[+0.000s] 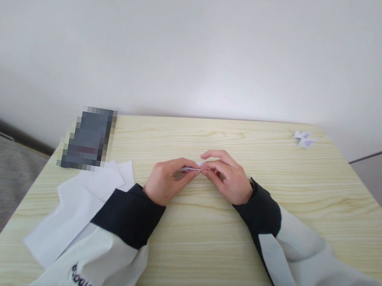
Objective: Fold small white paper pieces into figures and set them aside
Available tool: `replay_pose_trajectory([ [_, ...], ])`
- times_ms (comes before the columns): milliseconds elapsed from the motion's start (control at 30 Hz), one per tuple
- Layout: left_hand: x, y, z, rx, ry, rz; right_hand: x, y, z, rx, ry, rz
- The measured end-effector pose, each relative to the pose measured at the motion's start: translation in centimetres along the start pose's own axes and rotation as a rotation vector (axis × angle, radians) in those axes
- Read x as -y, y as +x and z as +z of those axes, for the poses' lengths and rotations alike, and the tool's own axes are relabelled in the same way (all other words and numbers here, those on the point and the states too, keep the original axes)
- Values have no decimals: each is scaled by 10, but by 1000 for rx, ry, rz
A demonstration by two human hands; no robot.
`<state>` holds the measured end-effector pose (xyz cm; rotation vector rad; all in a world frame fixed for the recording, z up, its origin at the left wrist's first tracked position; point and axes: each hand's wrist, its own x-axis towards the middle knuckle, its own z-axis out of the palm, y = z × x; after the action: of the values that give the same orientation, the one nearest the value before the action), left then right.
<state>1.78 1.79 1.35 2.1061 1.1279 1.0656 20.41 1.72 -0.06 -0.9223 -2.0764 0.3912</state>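
Near the middle of the table, my left hand [172, 178] and my right hand [226, 174] meet at the fingertips. Between them is a small folded piece of white paper [201, 164], seen almost edge-on and largely covered by the fingers. My left thumb and forefinger pinch one side of it. On the other side, my right thumb and forefinger close on the paper, with another right finger raised above it. How the paper is folded cannot be made out.
Several loose white paper sheets [84, 198] lie overlapping beside my left forearm. Behind them is a dark, pixelated flat object [87, 138]. Small folded paper pieces [306, 143] rest at the far right corner of the wooden table [193, 260]. A white wall [207, 43] rises behind.
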Motion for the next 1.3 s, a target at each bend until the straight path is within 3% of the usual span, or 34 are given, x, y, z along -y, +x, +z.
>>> replay_pose_trajectory([
  [367, 2, 0, -1, 24, 34, 17, -1, -2, 2, 0, 74, 67],
  [500, 2, 0, -1, 31, 51, 37, -1, -2, 1, 51, 53, 43],
  [867, 1, 0, 0, -18, 13, -59, 0, 1, -1, 39, 32, 36],
  [1300, 1, 0, 0, -1, 13, -3, 0, 1, 0, 37, 46, 16],
])
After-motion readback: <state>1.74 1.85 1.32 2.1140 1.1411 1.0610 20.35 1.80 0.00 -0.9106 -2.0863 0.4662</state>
